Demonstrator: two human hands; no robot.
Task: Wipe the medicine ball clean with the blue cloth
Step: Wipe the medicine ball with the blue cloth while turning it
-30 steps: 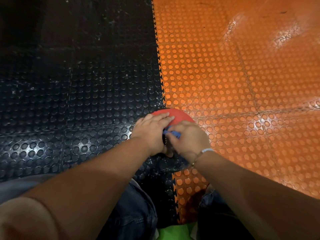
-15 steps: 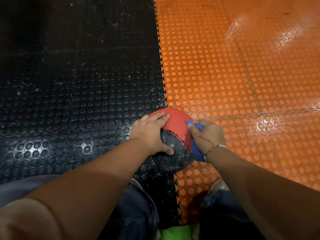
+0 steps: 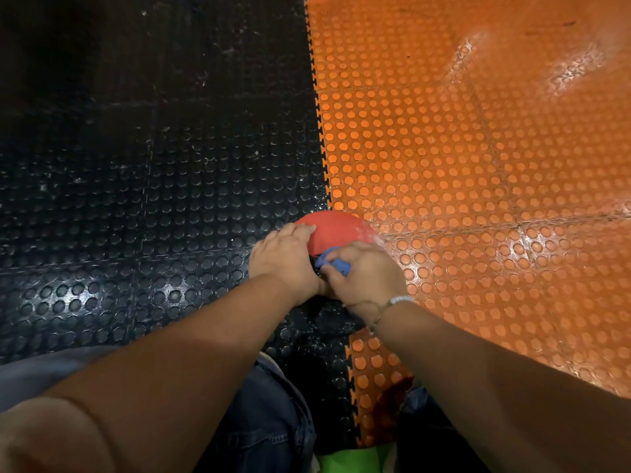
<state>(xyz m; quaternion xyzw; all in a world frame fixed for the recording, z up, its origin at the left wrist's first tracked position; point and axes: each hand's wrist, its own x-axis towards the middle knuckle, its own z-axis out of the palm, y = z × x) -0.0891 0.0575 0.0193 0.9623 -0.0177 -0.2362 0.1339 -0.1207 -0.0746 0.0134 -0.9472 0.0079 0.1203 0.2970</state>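
Observation:
The medicine ball (image 3: 338, 228), red on its far half and black nearer me, sits on the floor where the black and orange mats meet. My left hand (image 3: 285, 259) lies over the ball's left side with its fingers spread on the red surface. My right hand (image 3: 367, 276) grips the bunched blue cloth (image 3: 333, 264) and presses it on the ball's top near the middle. Most of the black half is hidden under both hands.
Studded black floor mats (image 3: 153, 172) spread to the left and studded orange mats (image 3: 478, 172) to the right, joined by a toothed seam. My knees in blue jeans (image 3: 269, 414) are below the ball. A bright green patch (image 3: 345, 460) shows at the bottom edge.
My right hand with the cloth has slid from the ball's right side back over its top toward my left hand, covering the black part. My left hand stays on the ball.

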